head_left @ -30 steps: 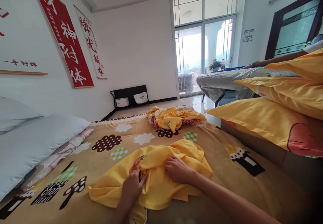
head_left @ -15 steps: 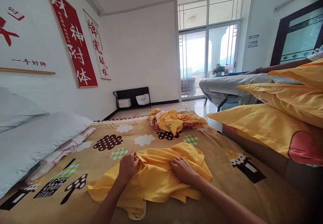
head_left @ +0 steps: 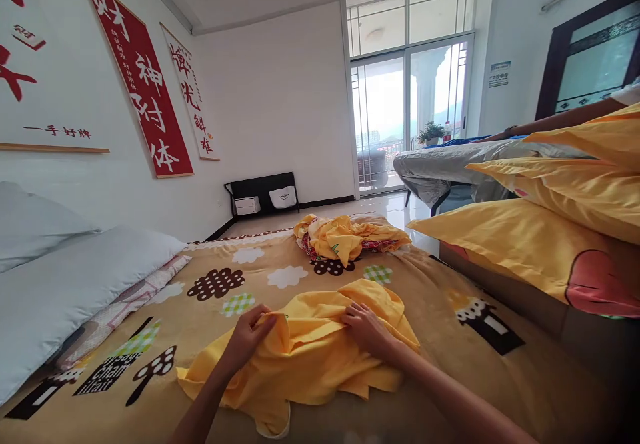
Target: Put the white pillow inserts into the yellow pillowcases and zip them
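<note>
Yellow cloth (head_left: 310,364), one, rumpled, on patterned blanket (head_left: 440,297), between and below the person's separated hands: left hand (head_left: 250,334) pinching its edge, right hand (head_left: 367,327) clutching folds; long axis crosswise, tapered corner pointing left.

Yellow cloth (head_left: 320,364) partly hidden behind left forearm (head_left: 207,387), white pillow (head_left: 90,297) cropped left, wall notice (head_left: 500,75) illegible

The yellow cloth (head_left: 310,371) lies rumpled, loosely spread on the tan patterned blanket (head_left: 430,297).
</note>
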Motion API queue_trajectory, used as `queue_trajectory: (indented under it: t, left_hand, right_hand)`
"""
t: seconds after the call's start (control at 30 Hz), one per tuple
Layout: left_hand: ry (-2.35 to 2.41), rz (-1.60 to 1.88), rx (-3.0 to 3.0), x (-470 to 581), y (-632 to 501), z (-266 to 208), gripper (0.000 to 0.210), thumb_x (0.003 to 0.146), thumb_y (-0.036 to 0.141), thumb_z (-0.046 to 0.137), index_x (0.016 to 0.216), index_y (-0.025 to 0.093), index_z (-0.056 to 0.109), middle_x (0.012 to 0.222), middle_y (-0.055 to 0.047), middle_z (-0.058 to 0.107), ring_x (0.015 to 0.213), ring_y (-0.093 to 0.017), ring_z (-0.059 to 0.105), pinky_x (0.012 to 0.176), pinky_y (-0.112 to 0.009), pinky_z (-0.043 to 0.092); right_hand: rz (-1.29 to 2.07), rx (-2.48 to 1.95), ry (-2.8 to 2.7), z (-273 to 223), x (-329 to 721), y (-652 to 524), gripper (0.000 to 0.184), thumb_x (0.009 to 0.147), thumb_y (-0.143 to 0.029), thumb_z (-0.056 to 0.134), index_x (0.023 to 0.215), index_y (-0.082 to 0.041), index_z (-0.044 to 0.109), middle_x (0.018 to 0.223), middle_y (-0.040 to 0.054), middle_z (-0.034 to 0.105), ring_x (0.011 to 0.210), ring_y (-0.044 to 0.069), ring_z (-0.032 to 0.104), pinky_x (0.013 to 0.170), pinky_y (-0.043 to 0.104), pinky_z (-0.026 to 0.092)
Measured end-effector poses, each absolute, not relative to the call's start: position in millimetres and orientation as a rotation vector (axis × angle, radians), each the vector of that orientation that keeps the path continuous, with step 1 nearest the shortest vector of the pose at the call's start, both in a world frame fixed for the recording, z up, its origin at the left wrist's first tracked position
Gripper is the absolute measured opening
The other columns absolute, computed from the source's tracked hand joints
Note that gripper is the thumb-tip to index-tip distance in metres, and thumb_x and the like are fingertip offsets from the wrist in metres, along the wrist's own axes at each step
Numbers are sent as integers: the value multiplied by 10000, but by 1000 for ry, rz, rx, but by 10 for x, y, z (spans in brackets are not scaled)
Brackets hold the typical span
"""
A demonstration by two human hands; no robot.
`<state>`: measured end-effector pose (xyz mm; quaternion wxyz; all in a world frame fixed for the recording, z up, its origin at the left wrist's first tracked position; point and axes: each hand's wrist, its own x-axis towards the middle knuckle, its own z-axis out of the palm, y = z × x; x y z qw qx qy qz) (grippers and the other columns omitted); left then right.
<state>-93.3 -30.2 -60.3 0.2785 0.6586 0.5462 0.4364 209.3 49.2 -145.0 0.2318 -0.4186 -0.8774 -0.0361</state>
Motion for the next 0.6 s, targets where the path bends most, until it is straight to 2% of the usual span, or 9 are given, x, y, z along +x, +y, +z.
queue_trajectory:
  t: [0.07,0.2,0.37,0.5,0.6]
  left_hand:
    - [1486,1246,1803,-973,-331,-510,456,743,615,569,698,166,630,676,-10,531,652,-130,481,576,-216,418]
    - [1548,1691,1621,-1086,-377,-118,489,674,638,646,721,151,660,826,-45,596,770,-156,530,628,-220,441]
    - [1407,1983,1395,-1188,-296,750,442,672,560,696,766,139,600,648,32,514,604,-90,445,538,-196,367]
    - [1530,2285,1564,-1136,-136,1579,383,807,440,591,796,58,575,622,65,441,583,-24,383,596,-172,321]
    - [1561,2547,1682,-1025,-135,2094,391,873,388,489,795,10,549,655,72,382,654,-9,413,713,-205,324]
  right_hand:
    - [22,-1052,-2277,-1363,2131,477,195,825,-112,472,803,-196,647,929,61,662,910,196,584,826,326,438]
    - [194,-901,-1953,-992,2164,354,119,846,-206,498,851,-205,617,969,74,684,946,207,606,847,332,455]
    - [188,-1000,-1663,-275,2058,78,185,894,-325,463,846,-212,602,828,45,693,767,186,633,701,276,439]
    - [239,-1052,-1655,113,1877,-19,169,859,-346,529,837,-205,618,746,6,682,665,154,618,653,246,418]
    - [196,-1028,-1797,126,1749,-23,174,839,-300,557,953,-205,648,715,-7,658,661,146,590,670,243,415]
